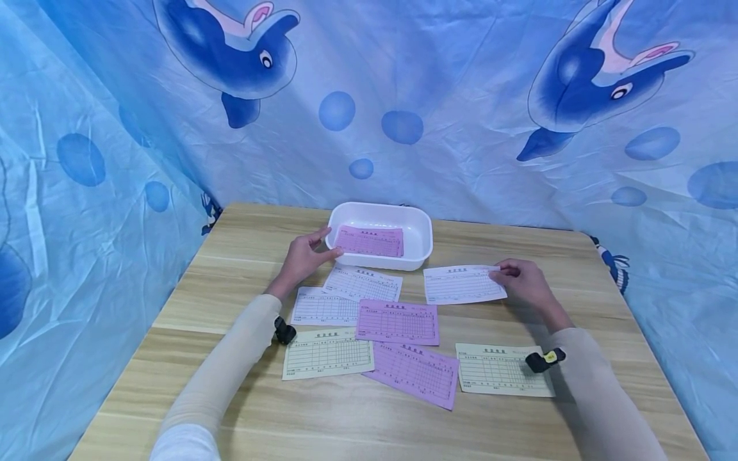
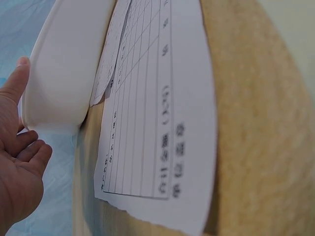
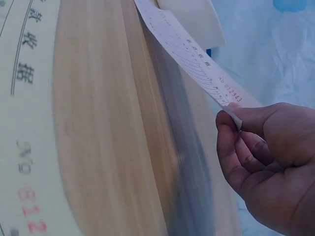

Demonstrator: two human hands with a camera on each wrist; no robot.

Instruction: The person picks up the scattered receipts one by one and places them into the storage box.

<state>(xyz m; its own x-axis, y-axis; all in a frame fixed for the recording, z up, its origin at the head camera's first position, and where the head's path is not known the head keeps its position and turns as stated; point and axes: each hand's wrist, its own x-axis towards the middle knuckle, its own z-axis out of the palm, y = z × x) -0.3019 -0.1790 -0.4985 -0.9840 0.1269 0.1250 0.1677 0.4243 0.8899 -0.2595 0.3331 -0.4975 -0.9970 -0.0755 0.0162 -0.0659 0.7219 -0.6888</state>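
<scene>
My left hand holds the left end of a white plastic tray, thumb on the near side and a finger farther back. The other fingers curl loosely below. In the tray lie pink receipt slips. With thumb and fingertips, my right hand pinches the right edge of a white receipt slip, right of the tray's front. The right wrist view shows that slip slanting up, its corner bent at the fingertips and red numbers printed near it.
Two white slips overlap before the tray. Nearer are two pink slips, a pale yellow slip on the left and another yellow slip under my right wrist. The wooden table meets a blue dolphin-print curtain behind.
</scene>
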